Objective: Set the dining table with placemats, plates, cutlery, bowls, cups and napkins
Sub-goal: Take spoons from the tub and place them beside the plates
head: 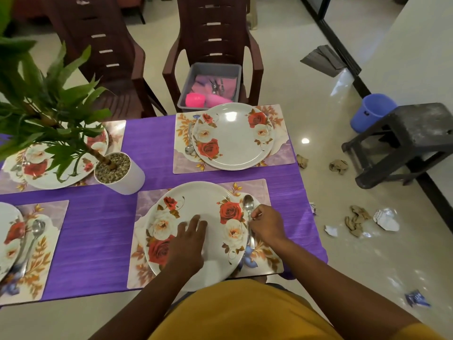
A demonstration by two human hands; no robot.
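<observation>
A rose-patterned plate lies on the near floral placemat on the purple table. My left hand rests flat on this plate with straight fingers. My right hand pinches the handle of a steel spoon lying at the plate's right rim. A second plate with a spoon at its left sits on the far mat. Two more plates lie at the left; beside the nearer one lies a spoon.
A potted plant in a white pot stands mid-table. A grey tub on the far chair holds pink napkins, pink cups and cutlery. A dark stool, a blue bucket and crumpled paper are on the floor to the right.
</observation>
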